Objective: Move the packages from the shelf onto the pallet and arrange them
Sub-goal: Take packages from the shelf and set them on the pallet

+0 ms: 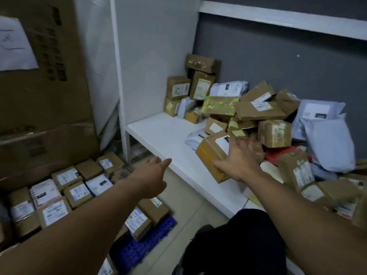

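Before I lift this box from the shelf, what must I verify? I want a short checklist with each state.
1. Firm grip of the right hand on the taped box: cannot tell, fingers blurred.
2. Is the left hand free to help: ok.
3. Is the pile beside it stable: probably not ok, packages lean loosely.
4. Bare room on the blue pallet: ok, near corner.
5. Way over the shelf edge: ok.

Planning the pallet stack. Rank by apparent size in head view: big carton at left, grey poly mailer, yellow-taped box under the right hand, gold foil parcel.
1. big carton
2. grey poly mailer, yellow-taped box: unsure, box partly hidden
3. gold foil parcel
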